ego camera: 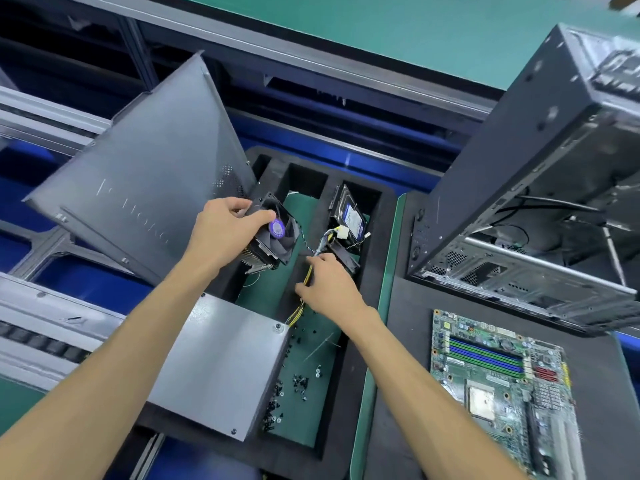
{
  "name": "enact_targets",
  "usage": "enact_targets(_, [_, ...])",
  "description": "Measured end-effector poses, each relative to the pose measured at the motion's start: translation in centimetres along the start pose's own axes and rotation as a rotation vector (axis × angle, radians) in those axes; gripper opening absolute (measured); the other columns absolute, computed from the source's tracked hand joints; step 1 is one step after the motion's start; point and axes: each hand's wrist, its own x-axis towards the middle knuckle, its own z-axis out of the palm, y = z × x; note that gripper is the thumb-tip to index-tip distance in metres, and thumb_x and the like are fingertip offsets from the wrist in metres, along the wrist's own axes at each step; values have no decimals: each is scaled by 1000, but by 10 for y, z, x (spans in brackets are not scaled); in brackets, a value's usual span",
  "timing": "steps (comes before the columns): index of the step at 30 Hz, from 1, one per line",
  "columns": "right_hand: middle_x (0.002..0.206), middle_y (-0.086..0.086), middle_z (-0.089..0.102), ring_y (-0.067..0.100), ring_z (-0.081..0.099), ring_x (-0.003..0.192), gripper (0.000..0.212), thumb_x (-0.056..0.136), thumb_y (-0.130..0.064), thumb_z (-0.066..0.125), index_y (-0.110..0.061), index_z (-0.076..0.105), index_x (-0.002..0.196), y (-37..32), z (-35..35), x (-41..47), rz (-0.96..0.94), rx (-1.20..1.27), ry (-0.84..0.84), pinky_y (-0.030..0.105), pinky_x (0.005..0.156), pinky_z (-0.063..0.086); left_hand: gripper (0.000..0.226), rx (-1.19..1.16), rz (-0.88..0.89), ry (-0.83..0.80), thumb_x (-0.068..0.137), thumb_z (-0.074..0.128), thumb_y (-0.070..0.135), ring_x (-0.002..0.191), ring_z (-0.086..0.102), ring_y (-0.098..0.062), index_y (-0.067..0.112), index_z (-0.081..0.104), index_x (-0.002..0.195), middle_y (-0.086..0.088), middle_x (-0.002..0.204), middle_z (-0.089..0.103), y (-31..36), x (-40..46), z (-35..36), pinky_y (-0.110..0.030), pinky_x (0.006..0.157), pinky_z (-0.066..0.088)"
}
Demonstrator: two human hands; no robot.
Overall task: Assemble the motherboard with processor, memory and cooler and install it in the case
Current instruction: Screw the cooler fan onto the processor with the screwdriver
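Green bench; side panel [145,188] lettering unreadable

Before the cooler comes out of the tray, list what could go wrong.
1. The left hand grips the cooler; its thin wire may snag on the cable bundle under the right hand.
2. Loose screws could scatter.
3. The hard drive nearby could get knocked.

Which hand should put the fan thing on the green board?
Probably the left hand: it already grips the cooler. The right hand is on the yellow cables, holding no part. The motherboard lies off to the right, so the left arm would have to cross over.
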Motion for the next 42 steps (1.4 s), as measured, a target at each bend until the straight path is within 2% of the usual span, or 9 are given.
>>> enact_targets(7, [133, 9, 52, 27, 53, 120, 54, 92, -31, 62, -17, 49, 142, 10, 4, -10, 62, 41, 37, 36, 87, 45, 18, -322, -29, 6, 79, 79, 34, 57, 65, -5, 22, 76, 92, 6, 75, 74, 8, -12, 3, -16, 48, 47])
enact_targets(13, [90, -11, 64, 11, 61, 83, 13, 94, -39, 58, -27, 61, 94, 8, -15, -20, 98, 229, 263, 32, 68, 45, 17, -448, -26, -147, 80, 78, 34, 60, 67, -8, 19, 80, 89, 0, 77, 75, 22, -25, 7, -14, 47, 46])
enact_targets(18, [60, -14, 51, 7, 45, 56, 22, 89, -34, 54, -29, 45, 70, 18, -39, -46, 66, 462, 523, 29, 57, 38, 34, -319, -21, -266, 77, 79, 42, 83, 71, -12, 24, 73, 106, 3, 95, 76, 26, -38, 29, -25, 66, 52])
enact_targets(21, [57, -11, 39, 9, 35, 56, 23, 84, -24, 55, -25, 39, 67, 30, -50, -72, -104, 579, 768, 28, 55, 32, 35, -251, -24, -330, 78, 78, 45, 93, 70, -17, 28, 71, 109, 1, 104, 74, 27, -49, 51, -35, 80, 53])
enact_targets(24, [77, -5, 49, 18, 46, 73, 13, 87, -16, 58, -13, 52, 76, 53, -65, -92, -302, 420, 972, 33, 63, 41, 27, -239, -3, -413, 80, 78, 41, 74, 67, -8, 30, 71, 104, 3, 94, 75, 32, -61, 73, -23, 59, 47])
enact_targets(27, [113, 2, 55, 20, 51, 109, 30, 92, -34, 65, -10, 64, 110, 79, -79, -107, -337, 302, 895, 36, 95, 44, 27, -242, 10, -539, 79, 78, 39, 73, 68, -7, 29, 73, 104, 4, 97, 76, 39, -72, 94, -16, 52, 46])
enact_targets(30, [132, -6, 53, 11, 46, 129, 52, 93, -55, 58, -19, 60, 130, 105, -87, -129, -247, 243, 729, 34, 112, 36, 41, -214, 27, -698, 76, 77, 42, 109, 68, -19, 30, 71, 115, 4, 113, 74, 48, -84, 114, -38, 93, 52])
enact_targets(37, [110, -8, 72, 14, 66, 104, 42, 99, -48, 45, -19, 67, 119, 143, -94, -174, -21, 808, 508, 45, 90, 56, 31, -223, 99, -958, 88, 68, 18, 103, 71, -13, 32, 73, 116, 1, 113, 74, 71, -116, 156, -13, 68, 51])
enact_targets(42, [120, 12, 70, 28, 65, 110, 40, 106, -47, 37, -25, 64, 125, 155, -104, -196, 201, 1213, 324, 42, 84, 55, 39, -214, 85, -998, 74, 69, 19, 107, 67, -17, 26, 74, 111, -4, 115, 73, 75, -131, 178, -29, 91, 52])
